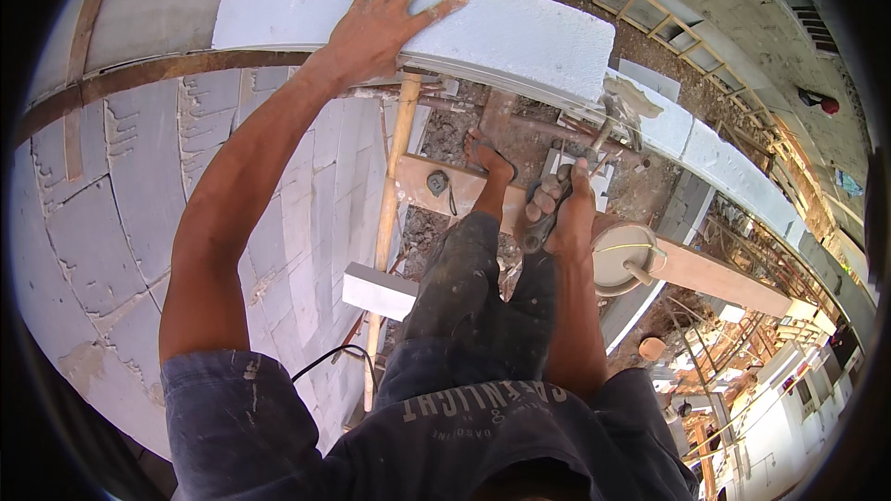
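My left hand (382,26) lies with spread fingers on the top of a long white lightweight block (520,26) that sits along the wall. Lower and to the right, my right hand (568,206) is closed round the handle of a trowel (605,134). The trowel's blade is at the block's right end, beside a patch of grey mortar (640,97) on the adjoining lower white blocks (719,160). Part of the blade is hard to make out.
A round bucket (608,283) with a tool handle in it stands on a wooden plank (724,280). A tape measure (437,183) lies on another board. A bamboo pole (397,144) rises beside the block wall (139,195). A loose white block (379,290) is near my legs; rubble lies below.
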{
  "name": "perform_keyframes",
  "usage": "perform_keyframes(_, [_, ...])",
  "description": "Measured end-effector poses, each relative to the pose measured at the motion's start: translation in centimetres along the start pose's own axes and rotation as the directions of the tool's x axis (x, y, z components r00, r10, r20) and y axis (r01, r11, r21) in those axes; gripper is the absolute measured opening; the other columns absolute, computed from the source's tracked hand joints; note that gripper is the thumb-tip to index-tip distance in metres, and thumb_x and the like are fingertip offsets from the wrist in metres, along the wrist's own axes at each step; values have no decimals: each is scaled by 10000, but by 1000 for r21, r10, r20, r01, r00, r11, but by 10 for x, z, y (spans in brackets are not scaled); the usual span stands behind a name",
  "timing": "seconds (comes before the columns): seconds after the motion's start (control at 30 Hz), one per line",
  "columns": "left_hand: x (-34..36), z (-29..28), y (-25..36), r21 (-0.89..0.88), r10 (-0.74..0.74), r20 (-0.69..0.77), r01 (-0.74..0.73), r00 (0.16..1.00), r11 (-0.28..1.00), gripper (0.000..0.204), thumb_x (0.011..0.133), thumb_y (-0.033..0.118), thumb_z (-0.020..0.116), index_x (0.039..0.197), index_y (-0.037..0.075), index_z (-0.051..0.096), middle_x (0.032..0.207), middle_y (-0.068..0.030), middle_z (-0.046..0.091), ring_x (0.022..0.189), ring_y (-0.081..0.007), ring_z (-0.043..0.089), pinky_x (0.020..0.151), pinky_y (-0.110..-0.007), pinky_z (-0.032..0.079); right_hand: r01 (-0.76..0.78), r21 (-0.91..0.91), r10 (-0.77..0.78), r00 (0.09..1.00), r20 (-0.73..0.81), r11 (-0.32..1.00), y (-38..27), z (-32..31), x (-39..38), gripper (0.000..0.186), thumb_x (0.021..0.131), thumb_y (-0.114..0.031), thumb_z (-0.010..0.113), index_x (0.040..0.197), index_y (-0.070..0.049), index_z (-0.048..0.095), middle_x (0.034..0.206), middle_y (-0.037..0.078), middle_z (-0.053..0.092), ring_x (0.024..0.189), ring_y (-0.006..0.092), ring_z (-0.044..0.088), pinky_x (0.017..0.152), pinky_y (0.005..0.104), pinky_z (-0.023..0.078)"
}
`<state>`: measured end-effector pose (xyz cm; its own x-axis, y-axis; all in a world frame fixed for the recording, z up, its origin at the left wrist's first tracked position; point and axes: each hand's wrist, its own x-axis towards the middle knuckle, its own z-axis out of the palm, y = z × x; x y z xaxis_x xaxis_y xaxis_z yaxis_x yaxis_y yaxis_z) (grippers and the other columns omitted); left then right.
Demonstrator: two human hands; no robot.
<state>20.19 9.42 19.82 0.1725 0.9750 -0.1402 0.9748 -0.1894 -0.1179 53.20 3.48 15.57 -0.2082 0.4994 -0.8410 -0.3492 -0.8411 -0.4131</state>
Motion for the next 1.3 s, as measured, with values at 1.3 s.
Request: perform_keyframes(1.3, [-10, 10, -30, 20, 100, -103, -98, 990, 995, 1059, 668, 228, 852, 1505, 450, 244, 1535, -169, 318, 1388, -416, 332, 1100, -645, 287, -11, -790, -185, 970, -157, 613, 8, -115, -57, 249, 963, -283, 523, 872, -51, 537, 662, 29, 509, 494, 132, 496, 447, 283, 426])
